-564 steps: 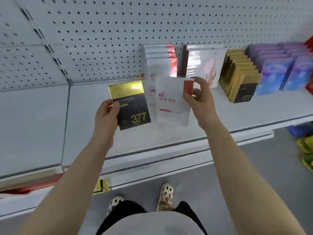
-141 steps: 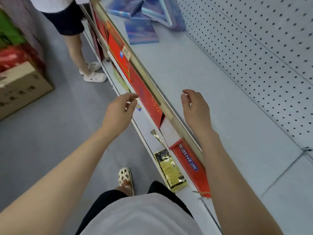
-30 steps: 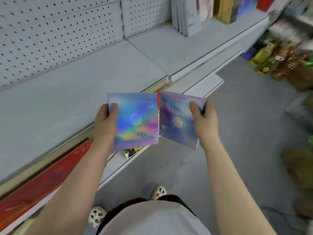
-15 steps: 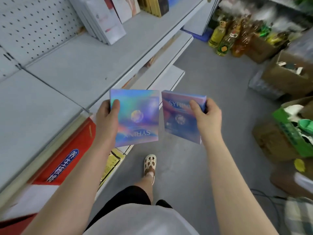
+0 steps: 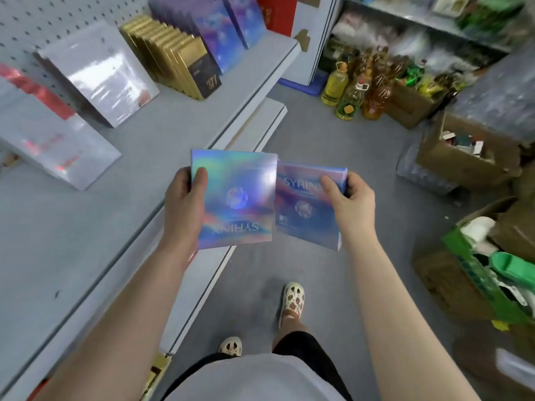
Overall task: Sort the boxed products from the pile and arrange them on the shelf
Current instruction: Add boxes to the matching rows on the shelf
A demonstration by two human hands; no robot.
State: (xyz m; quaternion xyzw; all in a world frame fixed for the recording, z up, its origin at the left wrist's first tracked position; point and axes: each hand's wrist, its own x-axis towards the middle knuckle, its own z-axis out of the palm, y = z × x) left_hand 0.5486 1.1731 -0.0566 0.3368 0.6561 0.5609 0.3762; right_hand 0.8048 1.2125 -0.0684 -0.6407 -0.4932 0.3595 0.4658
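Note:
My left hand (image 5: pixel 185 204) grips an iridescent blue-pink box (image 5: pixel 240 204) by its left edge, the lettering upside down. My right hand (image 5: pixel 351 202) grips a second, darker iridescent box (image 5: pixel 301 209) by its upper right corner, lettering upright. Both boxes hang over the front edge of the grey shelf (image 5: pixel 86 215) and the aisle floor. On the shelf stand rows of boxes: white-and-red ones (image 5: pixel 52 131), silvery white ones (image 5: pixel 101 73), gold-and-black ones (image 5: pixel 176 56) and matching iridescent ones (image 5: pixel 220 27).
A red box (image 5: pixel 278 13) stands at the shelf's far end. Oil bottles (image 5: pixel 350 91) stand on the floor beyond. Cardboard boxes (image 5: pixel 463 151) and a green carton (image 5: pixel 489 273) crowd the right of the aisle. My feet stand on the grey floor (image 5: pixel 312 134).
I have walked further along the aisle with both boxes held. The shelved rows are now close on my left, and the two boxes sit nearer together.

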